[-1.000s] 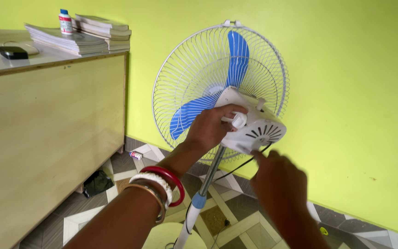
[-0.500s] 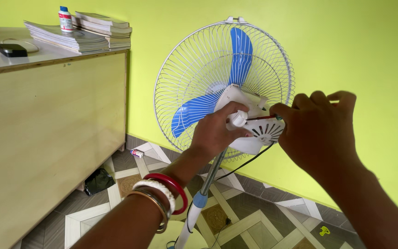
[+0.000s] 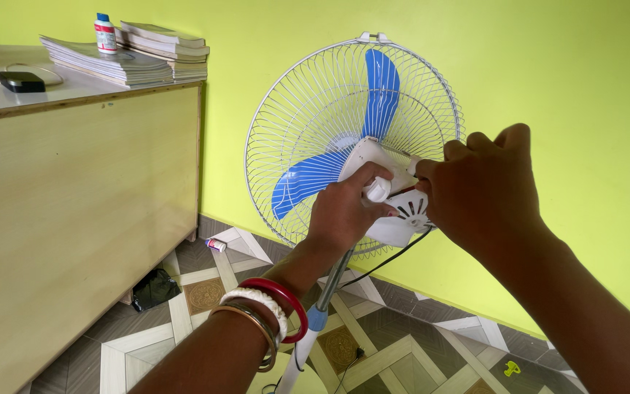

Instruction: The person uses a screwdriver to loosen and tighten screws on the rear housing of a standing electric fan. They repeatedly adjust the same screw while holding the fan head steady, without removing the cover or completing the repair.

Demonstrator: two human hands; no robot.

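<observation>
A person works with both hands at the back of a white pedestal fan point(image 3: 355, 138) that stands on a patterned tile floor point(image 3: 395, 343) against a bright yellow-green wall point(image 3: 563, 87). The left hand point(image 3: 344, 211), its wrist ringed with red, white and gold bangles point(image 3: 267, 314), is closed around the white motor housing point(image 3: 384, 201) behind the wire guard point(image 3: 293, 117), thumb lying near a small round knob on top. The right hand point(image 3: 479, 186) is curled over the vented rear of the same housing, fingers bent against it; what they pinch, if anything, cannot be made out. The blue blades point(image 3: 380, 95) sit still inside the guard, and a black cord point(image 3: 388, 259) trails down beside the slanted pole point(image 3: 322, 306). The housing looks like rigid, smooth, fairly light plastic, best steadied by its body and not by the thin wire cage, which would likely flex; the head probably tilts on its neck under pressure. To the left, a pale wooden cabinet point(image 3: 89, 211) carries stacked papers point(image 3: 111, 62), a small bottle point(image 3: 105, 33) and a black device point(image 3: 21, 81).
</observation>
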